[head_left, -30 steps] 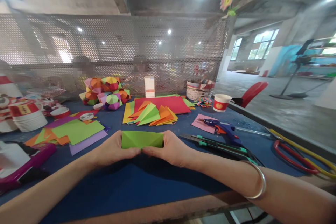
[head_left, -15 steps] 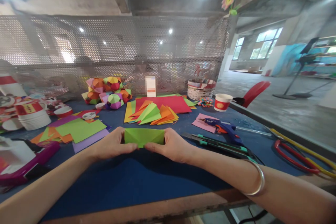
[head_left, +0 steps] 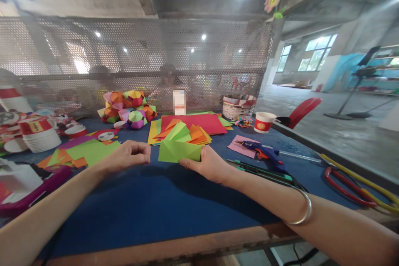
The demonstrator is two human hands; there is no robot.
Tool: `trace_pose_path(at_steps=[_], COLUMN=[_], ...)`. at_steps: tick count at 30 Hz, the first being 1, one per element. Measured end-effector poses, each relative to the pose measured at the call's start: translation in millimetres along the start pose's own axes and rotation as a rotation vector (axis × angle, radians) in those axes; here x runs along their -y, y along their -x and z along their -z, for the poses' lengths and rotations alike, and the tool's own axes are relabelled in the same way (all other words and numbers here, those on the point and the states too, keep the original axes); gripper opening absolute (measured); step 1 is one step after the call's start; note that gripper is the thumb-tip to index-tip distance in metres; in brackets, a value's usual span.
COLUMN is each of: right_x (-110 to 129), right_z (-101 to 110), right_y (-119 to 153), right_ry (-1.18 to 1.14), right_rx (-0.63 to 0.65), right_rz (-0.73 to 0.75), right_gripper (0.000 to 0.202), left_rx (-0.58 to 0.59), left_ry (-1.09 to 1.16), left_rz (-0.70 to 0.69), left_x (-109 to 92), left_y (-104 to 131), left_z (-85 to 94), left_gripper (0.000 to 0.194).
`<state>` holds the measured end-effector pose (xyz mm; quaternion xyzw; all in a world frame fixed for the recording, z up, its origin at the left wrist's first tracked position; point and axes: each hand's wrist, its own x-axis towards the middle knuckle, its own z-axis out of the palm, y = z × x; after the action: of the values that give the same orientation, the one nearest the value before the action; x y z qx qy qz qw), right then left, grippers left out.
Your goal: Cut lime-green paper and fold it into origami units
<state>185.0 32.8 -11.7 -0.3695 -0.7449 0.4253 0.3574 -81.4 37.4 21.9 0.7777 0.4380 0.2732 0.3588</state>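
Between the thumb and fingers of my right hand [head_left: 213,164] is a folded sheet of green paper [head_left: 173,151], gripped at its right end and held above the blue table. Creases run across the paper. My left hand [head_left: 128,156] hovers just left of the paper, apart from it, with its fingers curled in and nothing visible in them. Behind the paper lie folded green pieces [head_left: 180,131] and folded orange pieces [head_left: 199,134], resting on a stack topped by a red sheet [head_left: 215,122].
Colourful folded-paper balls [head_left: 135,118] stand at the back, near a woven basket [head_left: 238,106]. To the right are a paper cup [head_left: 264,122], a blue glue gun [head_left: 271,156], a utility knife [head_left: 264,172] and red-handled scissors [head_left: 346,187]. Stacked cups [head_left: 40,137] and a purple tape dispenser [head_left: 52,185] occupy the left.
My left hand has let go of the green paper and moved away to the left. My right hand keeps hold of it, now slightly higher and further right.
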Motion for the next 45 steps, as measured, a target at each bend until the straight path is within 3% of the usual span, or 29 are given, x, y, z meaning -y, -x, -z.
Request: trace_pose_path(at_steps=[4, 6, 10, 15, 25, 29, 36, 45], right_x=[-3, -3, -2, 0, -1, 0, 1, 2], right_z=[3, 1, -1, -3, -3, -4, -4, -5], right_y=[-1, 0, 4, 5, 5, 5, 7, 7], right_ry=[0.063, 0.123, 0.277, 0.4, 0.347, 0.305, 0.328, 0.403], right_rx=[-0.012, 0.013, 0.004, -0.017, -0.002, 0.003, 0.015, 0.024], right_rz=[0.021, 0.071, 0.199, 0.23, 0.303, 0.287, 0.255, 0.268], right_gripper=[0.023, 0.023, 0.016, 0.014, 0.016, 0.013, 0.007, 0.01], left_rx=[-0.186, -0.2, -0.083, 0.042, 0.171, 0.261, 0.111, 0.228], left_ry=[0.098, 0.101, 0.128, 0.236, 0.484, 0.473, 0.138, 0.293], left_rz=[0.011, 0.022, 0.041, 0.116, 0.193, 0.185, 0.075, 0.061], left_x=[4, 0, -10, -13, -15, -10, -10, -15], left_y=[-2, -2, 1, 4, 9, 9, 6, 11], left_z=[4.6, -0.6, -13.5, -18.8, -18.1, -18.4, -23.4, -25.7], left_gripper=[0.037, 0.046, 0.044, 0.045, 0.05, 0.057, 0.04, 0.059])
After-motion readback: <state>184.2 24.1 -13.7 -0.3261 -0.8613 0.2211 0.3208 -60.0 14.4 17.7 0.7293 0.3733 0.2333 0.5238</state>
